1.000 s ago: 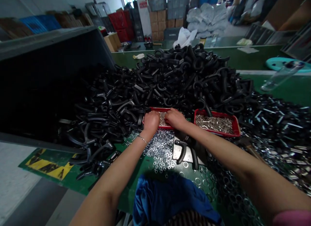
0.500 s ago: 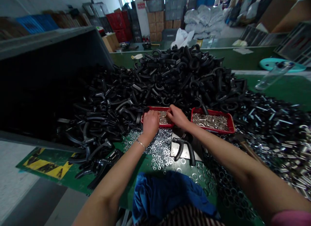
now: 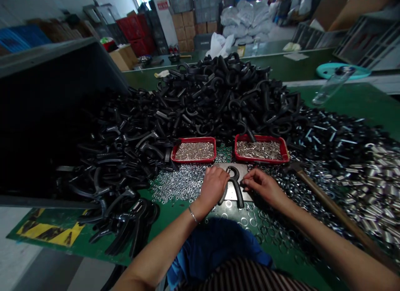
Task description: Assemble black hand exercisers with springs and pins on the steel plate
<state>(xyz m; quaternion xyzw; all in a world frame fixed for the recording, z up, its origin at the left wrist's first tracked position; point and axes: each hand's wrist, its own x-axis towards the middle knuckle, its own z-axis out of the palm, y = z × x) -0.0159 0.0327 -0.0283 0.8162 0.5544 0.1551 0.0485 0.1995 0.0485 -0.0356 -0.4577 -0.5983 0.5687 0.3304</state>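
Look, the black plastic handle (image 3: 239, 195) lies on a steel plate (image 3: 243, 195), long axis pointing away from the person, the curled left hand (image 3: 213, 186) touching it, the right hand (image 3: 262, 186) just beside, its fingers (image 3: 248, 181) pinched narrow on something too small to tell.

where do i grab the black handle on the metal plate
Probably its curved top, from above on the far side: the black plastic handle lies flat on the steel plate, legs spread toward the person, left hand and right hand close beside them.

Black grip (image 3: 238, 191) between left hand (image 3: 213, 187), right hand (image 3: 261, 186)
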